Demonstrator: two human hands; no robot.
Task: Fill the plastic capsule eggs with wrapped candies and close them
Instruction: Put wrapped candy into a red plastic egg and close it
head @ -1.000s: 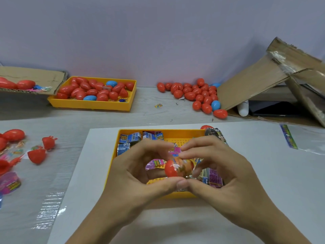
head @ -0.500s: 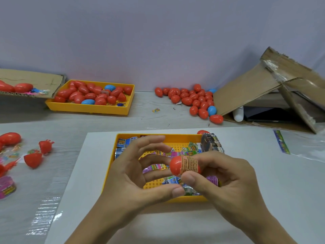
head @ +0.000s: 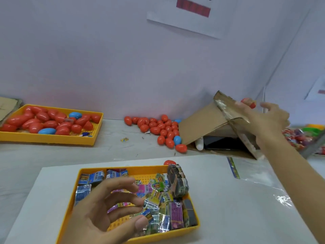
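Note:
My right hand (head: 263,118) reaches far right above the cardboard box (head: 204,127) and holds a closed red capsule egg (head: 248,102) at its fingertips. My left hand (head: 109,210) hovers over the near yellow tray (head: 175,235), fingers loosely spread and holding nothing. That tray holds several wrapped candies (head: 158,199) in blue, pink, green and purple wrappers. A pile of red eggs with a few blue ones (head: 161,129) lies by the wall. One more red egg (head: 169,162) peeks out behind the near tray.
A second yellow tray (head: 52,140) at the back left holds several red and blue eggs. A clear plastic bag (head: 253,175) lies on the white board to the right. Colourful packets (head: 299,138) sit at the far right edge. A paper sign hangs on the wall.
My right hand has carried the closed red egg from above the tray up and to the far right. My left hand let go and stays over the candies. The view tilted up.

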